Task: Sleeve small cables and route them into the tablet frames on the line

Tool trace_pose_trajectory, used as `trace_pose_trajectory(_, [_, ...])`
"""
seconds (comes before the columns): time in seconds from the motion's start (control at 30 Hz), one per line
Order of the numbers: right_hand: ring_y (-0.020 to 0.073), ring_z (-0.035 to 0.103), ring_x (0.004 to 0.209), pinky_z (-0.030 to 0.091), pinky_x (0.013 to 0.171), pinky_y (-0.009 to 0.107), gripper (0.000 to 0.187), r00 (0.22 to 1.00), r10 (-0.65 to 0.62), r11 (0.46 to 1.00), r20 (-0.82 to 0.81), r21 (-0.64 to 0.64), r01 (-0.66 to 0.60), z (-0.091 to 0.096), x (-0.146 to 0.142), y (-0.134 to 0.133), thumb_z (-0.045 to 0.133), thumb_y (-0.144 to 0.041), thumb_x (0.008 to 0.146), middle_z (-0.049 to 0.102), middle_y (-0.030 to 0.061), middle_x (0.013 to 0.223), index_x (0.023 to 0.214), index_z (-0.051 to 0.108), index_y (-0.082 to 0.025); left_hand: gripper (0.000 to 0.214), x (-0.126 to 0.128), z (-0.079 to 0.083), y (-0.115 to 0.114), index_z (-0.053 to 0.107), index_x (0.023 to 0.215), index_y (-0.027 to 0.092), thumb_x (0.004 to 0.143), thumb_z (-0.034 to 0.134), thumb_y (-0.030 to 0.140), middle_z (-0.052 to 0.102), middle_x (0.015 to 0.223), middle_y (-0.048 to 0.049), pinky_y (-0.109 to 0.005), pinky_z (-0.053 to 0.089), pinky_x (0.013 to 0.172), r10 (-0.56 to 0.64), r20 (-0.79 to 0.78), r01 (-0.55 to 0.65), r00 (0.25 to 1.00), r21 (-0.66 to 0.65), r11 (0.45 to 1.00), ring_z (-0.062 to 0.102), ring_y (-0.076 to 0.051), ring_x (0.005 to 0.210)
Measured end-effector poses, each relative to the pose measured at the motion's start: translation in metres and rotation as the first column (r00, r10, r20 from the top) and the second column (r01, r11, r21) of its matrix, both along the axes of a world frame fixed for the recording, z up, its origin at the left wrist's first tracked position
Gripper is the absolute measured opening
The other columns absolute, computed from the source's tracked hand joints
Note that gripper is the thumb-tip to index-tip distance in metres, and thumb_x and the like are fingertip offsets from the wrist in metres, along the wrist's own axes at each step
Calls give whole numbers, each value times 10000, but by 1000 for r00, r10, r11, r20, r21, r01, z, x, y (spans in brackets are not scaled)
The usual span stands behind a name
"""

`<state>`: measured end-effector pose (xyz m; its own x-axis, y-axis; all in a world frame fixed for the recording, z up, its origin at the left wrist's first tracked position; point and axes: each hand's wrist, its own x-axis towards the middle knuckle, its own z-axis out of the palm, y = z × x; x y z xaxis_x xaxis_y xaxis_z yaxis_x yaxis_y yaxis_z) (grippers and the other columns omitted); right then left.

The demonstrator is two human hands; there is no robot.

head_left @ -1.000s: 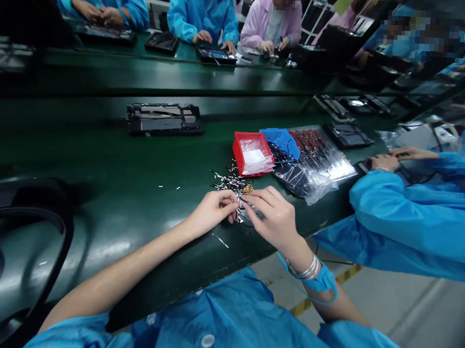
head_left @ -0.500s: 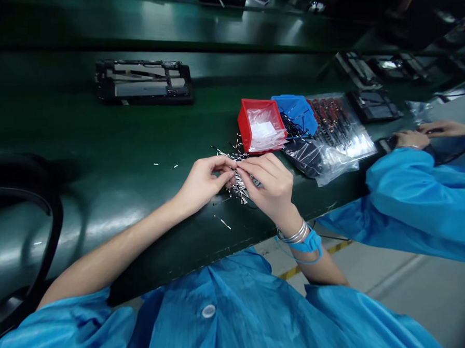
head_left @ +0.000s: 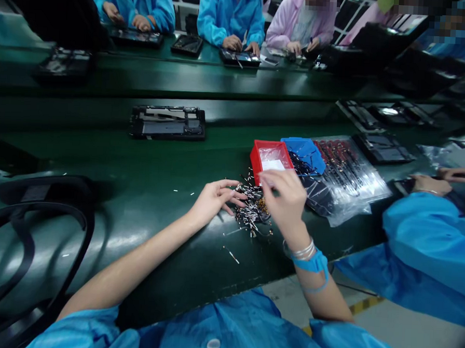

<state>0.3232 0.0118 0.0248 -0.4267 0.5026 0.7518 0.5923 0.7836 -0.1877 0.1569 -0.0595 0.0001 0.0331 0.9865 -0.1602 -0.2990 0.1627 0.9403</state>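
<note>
A pile of small silver and dark parts (head_left: 251, 208) lies on the green bench (head_left: 138, 190) in front of me. My left hand (head_left: 215, 200) rests at the pile's left edge, fingers stretched out and touching the parts. My right hand (head_left: 284, 200) is raised over the front edge of the red bin (head_left: 270, 158), fingers pinched together; what they hold is too small to make out. A clear bag lines the red bin. A blue bin (head_left: 304, 153) stands right behind it.
A dark device frame (head_left: 168, 123) lies on the conveyor strip beyond. Clear bags of parts (head_left: 347, 172) lie right of the bins. A co-worker's blue sleeve (head_left: 427, 241) is at my right. Several people work across the far bench. A black chair back (head_left: 27, 220) is at left.
My hands have come apart. The right hand rose from the pile toward the red bin while the left stayed at the pile and opened. The camera tilted up.
</note>
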Motion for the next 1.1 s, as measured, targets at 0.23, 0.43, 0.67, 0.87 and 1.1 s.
trace_pose_trajectory(0.23, [172,612,766,532,681,322,180,972,231,965,46,-137,-223,-8,-14,-29,558,-144,873,733,72,835,877,735,-179,586,4,2,-3,392,1403,120,843,563,114,723,958,-82,-250,603,616,-47,75,44,996,40,998,687,-132,697])
trace_pose_trajectory(0.43, [169,596,730,523,669,300,137,963,223,975,149,-30,-221,-1,-13,-31,580,-149,846,731,70,795,820,714,-142,673,6,5,-6,323,1464,152,820,444,-2,711,1050,-88,-233,591,638,-96,-21,97,995,64,993,672,-96,662])
trace_pose_trajectory(0.67, [175,580,676,463,606,305,216,984,-122,992,127,51,116,7,6,5,503,-136,858,706,46,717,858,716,-173,760,0,4,-2,212,1502,194,803,457,23,697,1095,-145,-232,582,586,-134,41,133,990,32,991,709,-214,916])
trace_pose_trajectory(0.87, [183,582,804,484,641,293,281,963,73,984,260,140,-113,3,3,2,564,-118,851,708,58,906,1088,685,-208,817,-5,3,0,94,1515,165,796,449,11,721,847,-89,-233,564,543,-169,170,172,971,-6,985,722,-190,726])
trace_pose_trajectory(1.1, [165,572,719,500,639,294,208,958,267,951,105,132,-280,-10,-12,-15,588,-41,827,676,69,802,942,700,-174,596,-39,2,15,447,1373,137,808,638,143,728,902,-107,-315,576,654,-10,-423,75,906,138,988,712,-202,761])
